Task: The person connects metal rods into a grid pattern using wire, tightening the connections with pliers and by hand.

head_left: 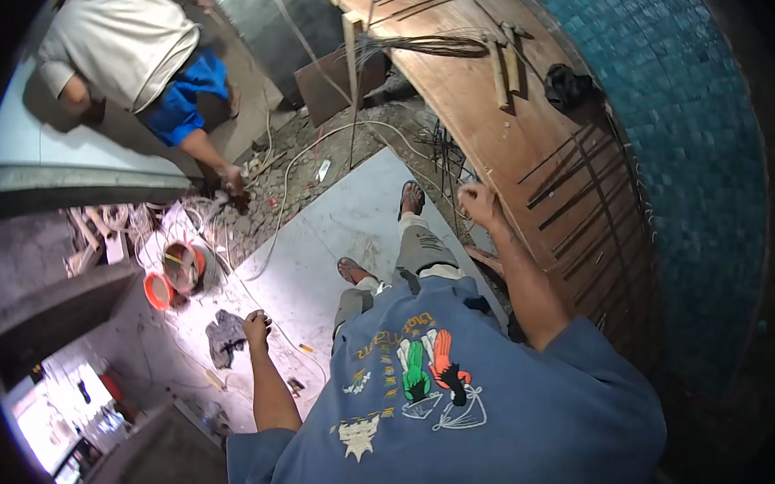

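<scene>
My right hand (477, 202) is raised beside the near edge of a wooden work board (454, 95). Its fingers are curled in, and whatever they may hold is too small to make out. Lower and to the left, my left hand (257, 326) hangs over the floor with its fingers closed, close to a crumpled dark grey cloth (225, 337). On the board lie short dark metal rods (555, 186), a bundle of thin wire (435, 45), two hammers (502, 71) with wooden handles, and a black crumpled bundle (567, 87).
A person in a pale shirt (121, 35) and blue shorts bends at the upper left. Orange buckets (159, 291) stand left. Pale cable (309, 144) snakes across rubble and the light floor slab (317, 229) under my feet. Blue-green woven sheeting (680, 109) lines the right.
</scene>
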`<state>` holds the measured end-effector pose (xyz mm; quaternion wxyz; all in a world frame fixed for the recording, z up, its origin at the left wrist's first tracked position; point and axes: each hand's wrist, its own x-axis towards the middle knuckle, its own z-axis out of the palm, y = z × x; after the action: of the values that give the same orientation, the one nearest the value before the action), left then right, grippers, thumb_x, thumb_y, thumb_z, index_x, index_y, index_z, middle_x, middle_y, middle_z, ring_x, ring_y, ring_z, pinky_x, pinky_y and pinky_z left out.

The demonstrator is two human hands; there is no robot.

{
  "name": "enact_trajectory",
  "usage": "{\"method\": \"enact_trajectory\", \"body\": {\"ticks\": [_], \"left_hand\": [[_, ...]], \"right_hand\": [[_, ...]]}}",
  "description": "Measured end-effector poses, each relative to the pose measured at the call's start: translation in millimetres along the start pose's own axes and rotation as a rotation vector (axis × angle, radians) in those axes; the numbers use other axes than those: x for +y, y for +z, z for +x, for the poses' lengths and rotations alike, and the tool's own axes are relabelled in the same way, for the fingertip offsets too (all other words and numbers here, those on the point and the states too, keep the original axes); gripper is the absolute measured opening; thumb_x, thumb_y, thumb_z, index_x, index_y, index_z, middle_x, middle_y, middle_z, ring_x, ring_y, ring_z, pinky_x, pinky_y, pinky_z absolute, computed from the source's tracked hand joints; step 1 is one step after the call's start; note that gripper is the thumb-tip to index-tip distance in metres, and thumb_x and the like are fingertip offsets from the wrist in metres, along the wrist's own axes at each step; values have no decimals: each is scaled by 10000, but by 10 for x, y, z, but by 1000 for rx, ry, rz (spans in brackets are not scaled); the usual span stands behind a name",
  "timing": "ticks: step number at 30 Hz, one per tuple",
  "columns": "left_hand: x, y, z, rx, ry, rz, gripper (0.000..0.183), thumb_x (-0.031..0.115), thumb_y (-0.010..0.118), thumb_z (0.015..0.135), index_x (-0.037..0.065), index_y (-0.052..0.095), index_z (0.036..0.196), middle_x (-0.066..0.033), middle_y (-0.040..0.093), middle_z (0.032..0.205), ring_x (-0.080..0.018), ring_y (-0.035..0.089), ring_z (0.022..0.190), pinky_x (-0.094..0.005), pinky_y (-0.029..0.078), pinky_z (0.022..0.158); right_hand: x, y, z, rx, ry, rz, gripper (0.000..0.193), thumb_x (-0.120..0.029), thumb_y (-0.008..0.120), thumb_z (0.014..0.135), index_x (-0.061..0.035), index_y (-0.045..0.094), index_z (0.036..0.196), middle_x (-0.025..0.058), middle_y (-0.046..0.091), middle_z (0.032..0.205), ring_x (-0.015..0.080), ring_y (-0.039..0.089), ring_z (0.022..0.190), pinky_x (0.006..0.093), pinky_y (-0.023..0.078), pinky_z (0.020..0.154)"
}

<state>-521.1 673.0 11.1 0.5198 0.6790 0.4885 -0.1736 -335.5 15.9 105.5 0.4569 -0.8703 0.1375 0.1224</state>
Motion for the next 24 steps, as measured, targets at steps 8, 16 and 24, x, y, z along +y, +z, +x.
{"method": "enact_trajectory", "body": {"ticks": [8, 16, 24], "left_hand": [[1026, 1720, -162, -223, 155, 302, 198, 149, 618, 878, 5, 681, 999, -79, 670, 795, -165, 667, 662, -258, 465, 509], [3669, 4710, -251, -359, 921, 752, 262, 218, 654, 874, 6, 669, 1027, -227, 694, 976, -382, 671, 917, -417, 526, 808], [5343, 6534, -221, -139, 1394, 711, 515, 234, 647, 870, 109, 505, 1350, -217, 548, 1249, -424, 564, 1077, -502, 459, 911]], "right_hand": [[167, -1322, 2777, 460, -7, 451, 193, -135, 610, 880, -40, 644, 716, 62, 622, 572, 171, 596, 498, 350, 488, 515], [226, -1525, 4536, 858, -188, 397, 81, -79, 691, 814, -51, 625, 777, 71, 637, 761, 204, 614, 752, 358, 481, 684], [704, -1685, 4740, 554, -225, 477, 109, -124, 686, 852, -51, 648, 926, 9, 612, 759, 133, 579, 687, 303, 487, 622]]}}
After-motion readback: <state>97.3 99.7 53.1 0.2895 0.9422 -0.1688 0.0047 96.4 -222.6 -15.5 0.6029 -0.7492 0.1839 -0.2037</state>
